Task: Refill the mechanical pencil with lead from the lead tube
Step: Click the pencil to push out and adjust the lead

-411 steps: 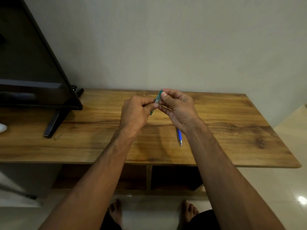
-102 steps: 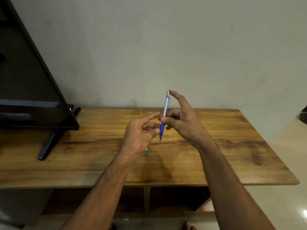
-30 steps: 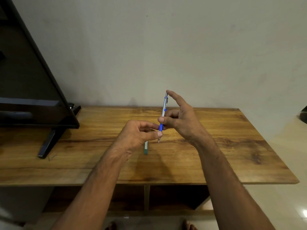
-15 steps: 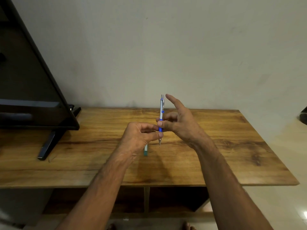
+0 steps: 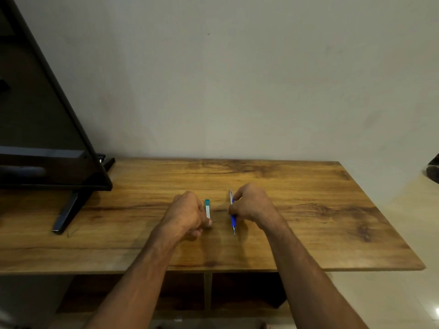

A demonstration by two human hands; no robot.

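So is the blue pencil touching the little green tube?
Apart. The head view shows bare wooden table between the pencil and the lead tube.

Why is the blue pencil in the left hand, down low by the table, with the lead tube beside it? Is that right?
Not quite. The head view shows the pencil in the right hand, not the left. It is low by the table, with the lead tube beside it.

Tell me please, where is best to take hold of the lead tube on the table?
Probably pinch the lead tube across its long sides, mid-length, coming from above. It looks to lie flat on the table, teal end pointing away; the left hand already touches its near end.
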